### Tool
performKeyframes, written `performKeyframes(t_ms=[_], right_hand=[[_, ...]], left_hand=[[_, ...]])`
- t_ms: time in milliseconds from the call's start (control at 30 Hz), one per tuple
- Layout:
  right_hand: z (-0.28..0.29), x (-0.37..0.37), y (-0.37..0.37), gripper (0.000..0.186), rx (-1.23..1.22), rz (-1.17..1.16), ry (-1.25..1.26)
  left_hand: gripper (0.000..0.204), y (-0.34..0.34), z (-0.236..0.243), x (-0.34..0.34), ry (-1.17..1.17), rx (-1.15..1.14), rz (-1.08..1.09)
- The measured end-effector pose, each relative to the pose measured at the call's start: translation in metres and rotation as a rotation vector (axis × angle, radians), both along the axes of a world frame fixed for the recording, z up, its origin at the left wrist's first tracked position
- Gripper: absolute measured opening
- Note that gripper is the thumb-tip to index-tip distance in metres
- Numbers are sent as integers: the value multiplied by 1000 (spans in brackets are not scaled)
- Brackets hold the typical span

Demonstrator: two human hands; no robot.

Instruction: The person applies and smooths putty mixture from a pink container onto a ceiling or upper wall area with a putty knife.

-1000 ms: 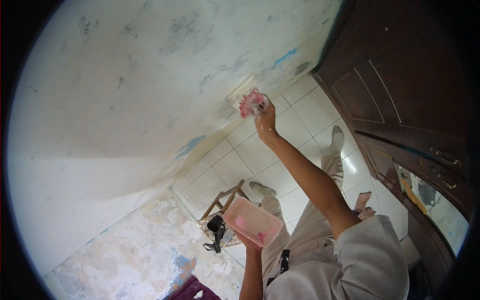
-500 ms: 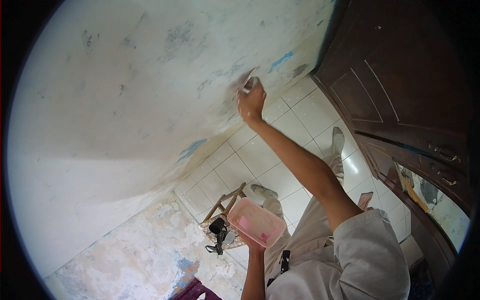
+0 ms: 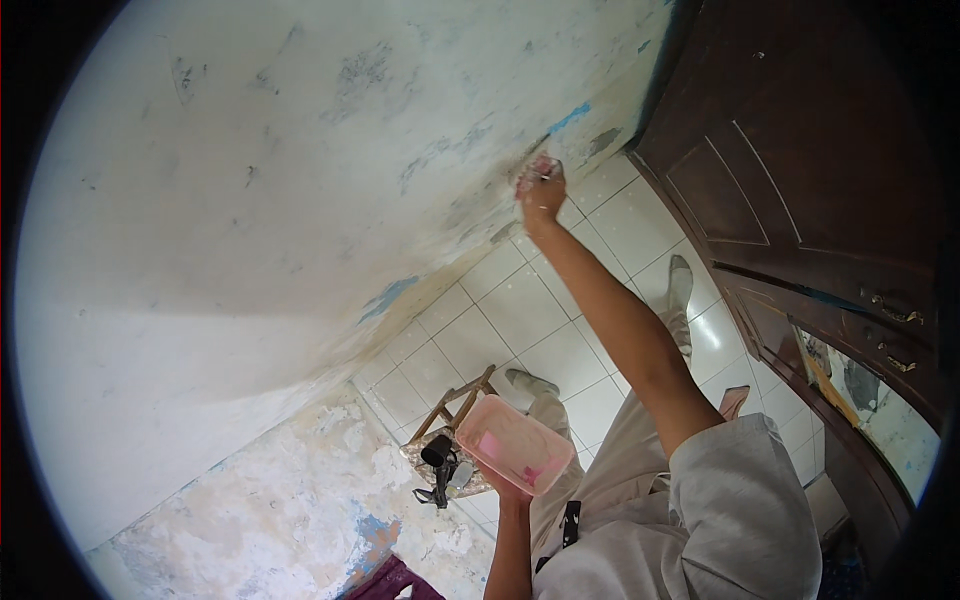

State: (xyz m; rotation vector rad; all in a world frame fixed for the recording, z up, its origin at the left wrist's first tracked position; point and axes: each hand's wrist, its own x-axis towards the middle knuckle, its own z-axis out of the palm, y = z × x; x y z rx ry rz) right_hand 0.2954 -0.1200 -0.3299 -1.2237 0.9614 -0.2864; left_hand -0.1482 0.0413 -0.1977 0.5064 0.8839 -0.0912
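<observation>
My left hand [image 3: 508, 487] holds a pink plastic tub [image 3: 540, 442] from beneath, its fingers mostly hidden under it. Whitish smears and brighter pink patches show inside the tub. Out at the end of my stretched arm, my right hand [image 3: 543, 190] is closed around a flat putty knife [image 3: 538, 146]. Blur hides most of the tool, and its thin dark edge lies at or very near the patchy white wall [image 3: 300, 190]. Just beyond it is a bare blue patch [image 3: 570, 119] in the paint.
A small wooden stool [image 3: 462, 402] stands by the wall, with a black item with straps [image 3: 436, 452] on it. Dark wooden cabinet [image 3: 790, 170] with metal handles is on the right. White floor tiles [image 3: 470, 345] lie below, and a purple cloth [image 3: 392, 582] is at the bottom.
My right hand has moved to the right and slightly down along the wall with the putty knife, toward the blue patch. The left hand and tub stay in nearly the same place.
</observation>
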Motion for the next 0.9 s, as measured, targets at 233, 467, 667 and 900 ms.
performKeyframes(t_ms=[233, 467, 667, 900], right_hand=[[72, -74, 37, 17, -239, 255, -339], [5, -63, -8, 6, 262, 98, -104], [38, -6, 37, 9, -66, 96, -220], [69, -95, 54, 15, -282, 361, -537]], left_hand=[[69, -6, 6, 7, 15, 69, -71], [73, -3, -1, 10, 48, 7, -28], [70, -4, -2, 7, 74, -1, 6], [70, -9, 1, 14, 65, 52, -59]])
